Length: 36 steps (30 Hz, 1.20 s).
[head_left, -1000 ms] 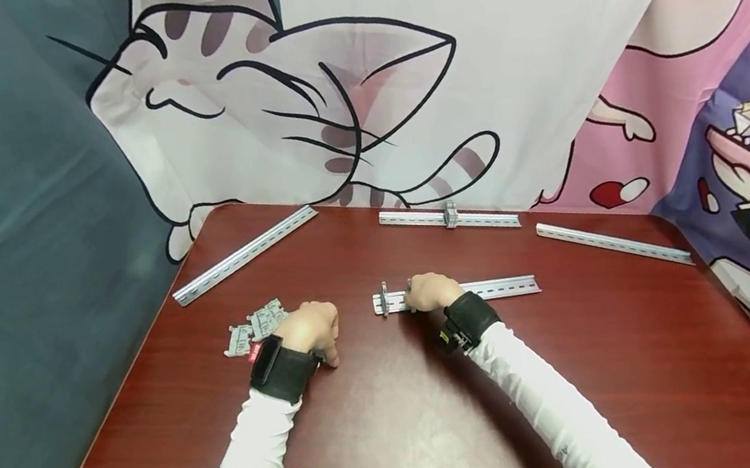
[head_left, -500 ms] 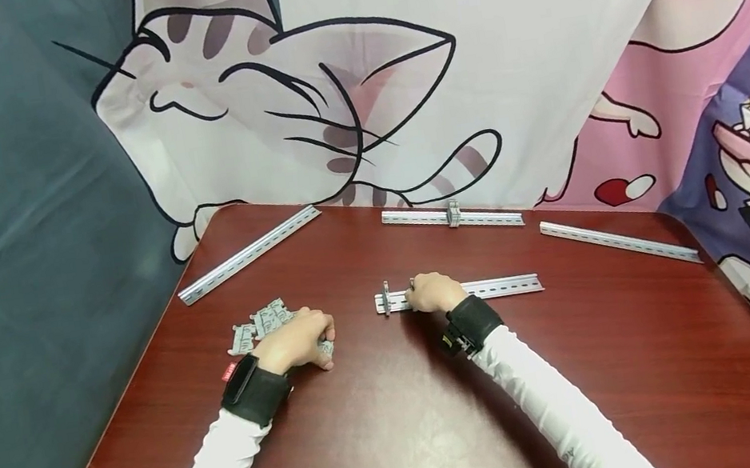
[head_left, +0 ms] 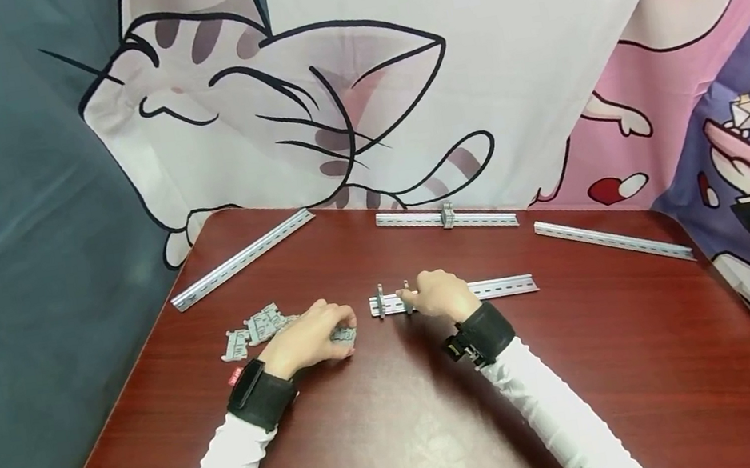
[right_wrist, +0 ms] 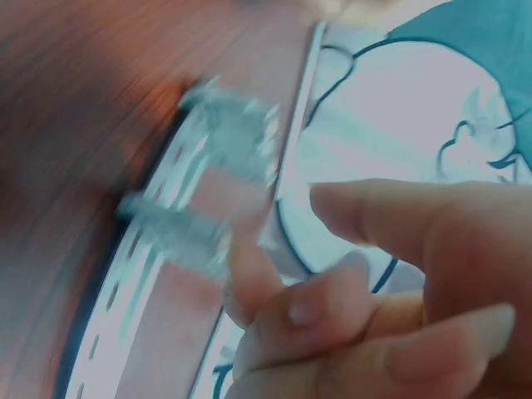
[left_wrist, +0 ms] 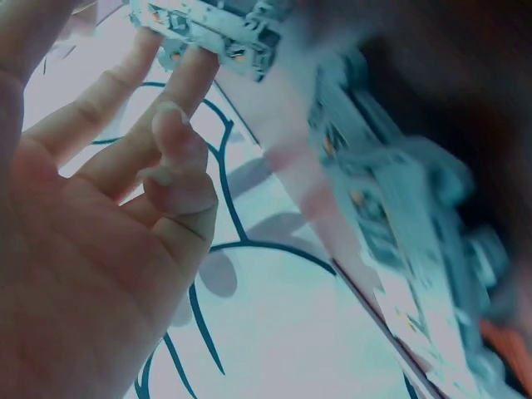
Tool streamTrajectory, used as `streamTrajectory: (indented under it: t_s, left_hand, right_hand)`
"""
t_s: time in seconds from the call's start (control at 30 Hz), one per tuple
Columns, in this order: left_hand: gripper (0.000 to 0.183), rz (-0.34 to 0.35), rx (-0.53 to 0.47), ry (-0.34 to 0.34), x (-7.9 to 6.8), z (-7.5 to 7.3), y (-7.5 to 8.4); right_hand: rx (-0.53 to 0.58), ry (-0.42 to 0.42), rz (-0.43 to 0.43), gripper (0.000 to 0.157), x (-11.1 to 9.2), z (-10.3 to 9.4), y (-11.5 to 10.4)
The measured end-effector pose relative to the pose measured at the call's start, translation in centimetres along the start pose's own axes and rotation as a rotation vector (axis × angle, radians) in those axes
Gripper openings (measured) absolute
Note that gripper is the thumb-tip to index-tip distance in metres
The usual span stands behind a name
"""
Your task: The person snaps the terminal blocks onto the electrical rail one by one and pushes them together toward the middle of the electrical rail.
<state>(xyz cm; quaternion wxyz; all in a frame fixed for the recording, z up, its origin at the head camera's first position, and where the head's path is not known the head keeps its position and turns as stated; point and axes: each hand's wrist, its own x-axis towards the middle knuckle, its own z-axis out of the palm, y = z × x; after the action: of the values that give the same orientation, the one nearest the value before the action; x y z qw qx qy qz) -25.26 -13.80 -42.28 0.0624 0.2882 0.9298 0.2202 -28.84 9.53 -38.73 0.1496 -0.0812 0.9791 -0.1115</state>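
My left hand (head_left: 310,337) pinches a grey terminal block (head_left: 344,336) at its fingertips, held just left of the middle DIN rail (head_left: 503,288). In the left wrist view the pinched block shows at the top, across the fingertips. Two thin grey terminal blocks stand upright across the rail's left part: an outer block (right_wrist: 237,133) and an inner block (right_wrist: 179,233). Beside the inner one is my right hand (head_left: 437,295), its index finger reaching forward and the other fingers loosely bent. A fingertip comes right up to that block's edge in the right wrist view.
Several loose terminal blocks (head_left: 263,325) lie flat left of my left hand. One slotted rail (head_left: 244,259) lies at the back left and another (head_left: 612,240) at the right. A back rail (head_left: 409,218) carries a terminal block (head_left: 447,215). Printed cloth (head_left: 503,21) hangs behind the table.
My left hand has moved right, away from the loose blocks, carrying a terminal block. My right hand has eased slightly off the inner block on the rail, which now shows more fully.
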Motion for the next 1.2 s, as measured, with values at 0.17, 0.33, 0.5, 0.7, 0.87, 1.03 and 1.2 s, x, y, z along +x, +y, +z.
streamTrajectory:
  t_s: [0.17,0.33,0.5,0.7,0.87,1.03,1.2]
  left_hand:
    - [0.026,0.071,-0.047,0.028,1.0,0.6,0.7]
    - [0.033,0.103,-0.07,0.094,1.6,0.8,1.4]
    - [0.05,0.116,-0.044,0.144,2.1,0.7,2.0]
    - [0.059,0.124,-0.002,0.136,2.5,1.1,2.9]
    - [0.061,0.189,0.011,0.175,2.6,1.6,2.9]
    - [0.056,0.204,0.029,0.227,2.6,1.6,2.2]
    - [0.03,0.112,0.113,0.215,2.3,1.6,1.4]
  right_hand:
    - [0.102,-0.105,-0.17,0.042,-0.5,0.0,-0.1]
    - [0.237,-0.216,-0.277,0.041,-0.4,0.3,-0.3]
    - [0.374,-0.232,-0.272,0.037,-0.2,1.2,-0.4]
    - [0.625,-0.195,-0.219,0.018,0.1,2.3,-0.3]
    - [0.724,-0.212,-0.201,0.013,0.1,2.1,0.6]
    - [0.693,-0.224,-0.19,0.014,-0.4,0.9,2.9]
    - [0.656,-0.194,-0.144,0.014,-0.8,0.0,6.3]
